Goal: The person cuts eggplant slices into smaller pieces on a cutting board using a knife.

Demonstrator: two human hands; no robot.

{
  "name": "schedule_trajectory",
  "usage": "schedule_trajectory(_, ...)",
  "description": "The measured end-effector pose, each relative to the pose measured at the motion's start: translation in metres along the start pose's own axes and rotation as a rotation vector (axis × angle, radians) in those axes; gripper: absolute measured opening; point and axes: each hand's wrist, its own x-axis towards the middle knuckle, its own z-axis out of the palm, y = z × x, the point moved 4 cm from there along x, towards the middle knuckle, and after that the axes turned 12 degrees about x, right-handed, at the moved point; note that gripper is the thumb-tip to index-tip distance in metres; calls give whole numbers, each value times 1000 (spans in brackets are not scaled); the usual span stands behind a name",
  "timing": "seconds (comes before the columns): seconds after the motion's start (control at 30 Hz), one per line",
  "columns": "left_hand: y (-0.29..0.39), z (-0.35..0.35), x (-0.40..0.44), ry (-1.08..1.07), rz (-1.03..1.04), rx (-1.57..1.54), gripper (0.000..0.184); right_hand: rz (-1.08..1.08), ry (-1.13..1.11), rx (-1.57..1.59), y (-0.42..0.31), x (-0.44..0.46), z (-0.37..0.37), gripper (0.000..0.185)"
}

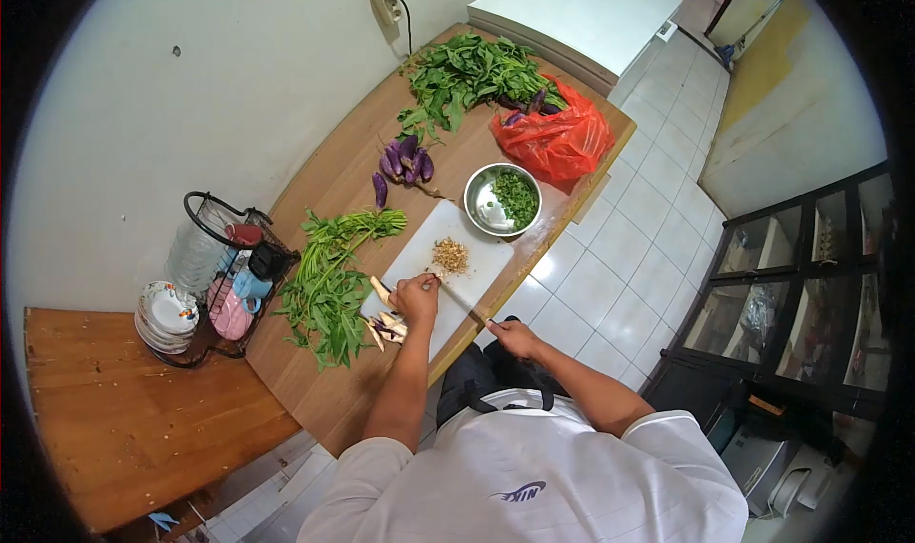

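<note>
On flat white board (444, 221), crumbly bits (450, 255), right hand (516, 338) gripping knife (465, 302), left hand (416, 298) curled, contents unclear.

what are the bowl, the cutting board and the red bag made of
Bowl: likely stainless steel, polished, from its silvery, mirror-like shine. Cutting board: probably plastic, smooth, fairly matte, being pale without visible grain. Red bag: seemingly thin plastic, glossy, with crinkles and bright highlights.

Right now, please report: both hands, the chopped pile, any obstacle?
Right hand gripping knife; left hand at its far end. Chopped pile on white board. Possible obstacle: pale pieces beside left hand.
</note>
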Motion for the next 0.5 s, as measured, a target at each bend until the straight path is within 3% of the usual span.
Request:
schedule_trajectory(0.37,-7,3,8,-54,-22,22,15,67,-21,38,-3,2,-9,76)
schedule_trajectory(0.5,-8,2,12,-67,13,25,13,-20,25,-17,-1,3,-11,76)
